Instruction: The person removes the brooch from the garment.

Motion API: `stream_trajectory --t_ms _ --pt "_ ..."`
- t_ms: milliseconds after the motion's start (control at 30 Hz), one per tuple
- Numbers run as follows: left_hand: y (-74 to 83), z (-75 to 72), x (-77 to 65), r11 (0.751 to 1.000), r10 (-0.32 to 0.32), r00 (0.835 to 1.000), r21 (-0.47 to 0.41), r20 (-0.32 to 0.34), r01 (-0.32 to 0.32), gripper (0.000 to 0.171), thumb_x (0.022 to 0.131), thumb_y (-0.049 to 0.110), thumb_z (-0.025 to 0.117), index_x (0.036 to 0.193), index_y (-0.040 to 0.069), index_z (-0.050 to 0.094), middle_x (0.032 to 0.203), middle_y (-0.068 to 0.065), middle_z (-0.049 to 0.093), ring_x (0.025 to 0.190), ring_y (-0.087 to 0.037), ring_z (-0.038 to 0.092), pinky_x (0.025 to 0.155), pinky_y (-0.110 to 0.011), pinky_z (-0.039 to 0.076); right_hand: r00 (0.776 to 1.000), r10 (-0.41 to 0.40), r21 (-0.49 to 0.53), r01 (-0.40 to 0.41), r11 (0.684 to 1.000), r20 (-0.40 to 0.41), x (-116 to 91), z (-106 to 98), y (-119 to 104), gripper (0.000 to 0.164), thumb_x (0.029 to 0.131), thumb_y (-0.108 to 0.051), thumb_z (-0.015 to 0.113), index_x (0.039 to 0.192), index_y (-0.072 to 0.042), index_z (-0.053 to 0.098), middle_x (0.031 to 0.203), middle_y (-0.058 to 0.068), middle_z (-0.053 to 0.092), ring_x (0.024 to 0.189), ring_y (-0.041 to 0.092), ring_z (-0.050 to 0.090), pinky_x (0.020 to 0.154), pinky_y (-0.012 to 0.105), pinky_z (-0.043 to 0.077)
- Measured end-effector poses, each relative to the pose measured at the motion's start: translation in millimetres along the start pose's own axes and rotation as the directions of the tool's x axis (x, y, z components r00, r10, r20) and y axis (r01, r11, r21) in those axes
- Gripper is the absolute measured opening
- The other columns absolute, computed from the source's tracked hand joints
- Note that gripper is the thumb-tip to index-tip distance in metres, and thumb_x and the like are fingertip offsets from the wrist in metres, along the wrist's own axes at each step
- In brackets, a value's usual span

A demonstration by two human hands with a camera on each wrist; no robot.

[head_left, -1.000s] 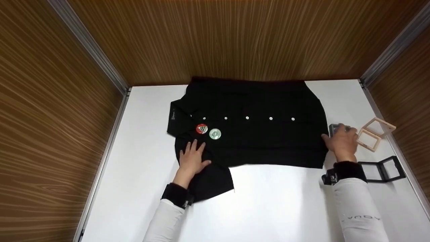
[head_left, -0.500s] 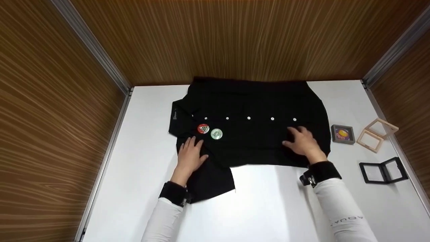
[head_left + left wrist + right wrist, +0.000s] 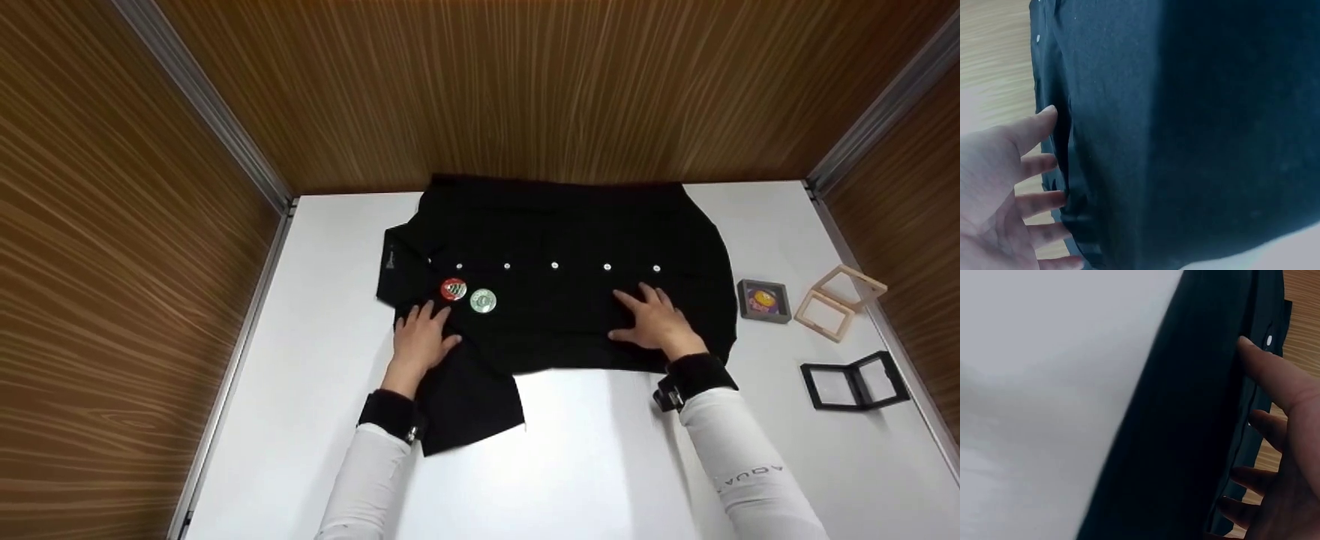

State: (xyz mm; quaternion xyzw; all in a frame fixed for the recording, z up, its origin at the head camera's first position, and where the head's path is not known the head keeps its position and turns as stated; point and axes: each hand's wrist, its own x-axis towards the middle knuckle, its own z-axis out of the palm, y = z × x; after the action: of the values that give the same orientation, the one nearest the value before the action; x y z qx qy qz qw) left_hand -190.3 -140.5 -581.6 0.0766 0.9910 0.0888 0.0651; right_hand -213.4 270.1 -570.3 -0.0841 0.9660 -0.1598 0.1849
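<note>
A black short-sleeved shirt [image 3: 570, 225] lies spread sideways on the white table, collar to the left, with a row of white buttons along its middle. Below the collar sit a red round badge [image 3: 453, 289] and a green round badge [image 3: 483, 301]. My left hand [image 3: 418, 346] rests on the shirt by the near shoulder and sleeve, fingertips just below the red badge. On the near front panel, below the last buttons, my right hand [image 3: 657, 321] touches the fabric with fingers spread. Both wrist views show relaxed fingers against the dark cloth, holding nothing.
Right of the hem lies a grey square frame [image 3: 764, 301] with a colourful round badge inside. Beside it stand an opened beige frame [image 3: 838, 301] and an opened black frame [image 3: 855, 381] with clear panes. Wood-grain walls [image 3: 525, 90] enclose the back and sides.
My right hand has come away from the grey frame at the right and moved left onto the shirt, uncovering that frame. The left hand has barely shifted.
</note>
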Motion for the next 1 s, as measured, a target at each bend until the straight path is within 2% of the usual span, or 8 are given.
stream_trajectory --t_ms 233,600,1000 --pt "-1.0 3.6 0.0 0.999 -0.04 0.996 -0.003 0.076 0.04 0.066 0.091 0.052 0.063 0.146 0.019 0.049 0.153 -0.015 0.036 0.138 -0.044 0.032 0.107 -0.061 0.031 1.0 0.0 0.02 0.0 1.0 0.019 1 3 3 0.088 0.084 -0.047 0.074 0.154 -0.014 0.031 0.157 0.03 0.009 0.14 0.056 0.008 0.103 0.075 0.017" --pt "-6.6 5.8 0.8 0.996 -0.039 0.996 -0.073 0.08 0.045 0.069 0.089 0.05 0.068 0.146 0.017 0.049 0.155 -0.016 0.033 0.136 -0.053 0.027 0.105 -0.062 0.033 1.0 -0.012 0.028 0.012 1.0 0.008 4 1 3 0.091 0.081 -0.046 0.077 0.153 -0.014 0.033 0.156 0.03 0.011 0.14 0.056 0.007 0.101 0.078 0.015" --pt "-27.1 2.9 -2.1 0.983 -0.027 0.995 -0.177 0.091 0.043 0.072 0.087 0.044 0.072 0.147 0.013 0.047 0.157 -0.015 0.03 0.137 -0.056 0.021 0.108 -0.063 0.028 0.999 -0.029 0.027 0.03 0.999 -0.015 12 4 -5 0.098 0.074 -0.047 0.082 0.153 -0.014 0.034 0.157 0.03 0.011 0.141 0.054 0.008 0.104 0.076 0.014"
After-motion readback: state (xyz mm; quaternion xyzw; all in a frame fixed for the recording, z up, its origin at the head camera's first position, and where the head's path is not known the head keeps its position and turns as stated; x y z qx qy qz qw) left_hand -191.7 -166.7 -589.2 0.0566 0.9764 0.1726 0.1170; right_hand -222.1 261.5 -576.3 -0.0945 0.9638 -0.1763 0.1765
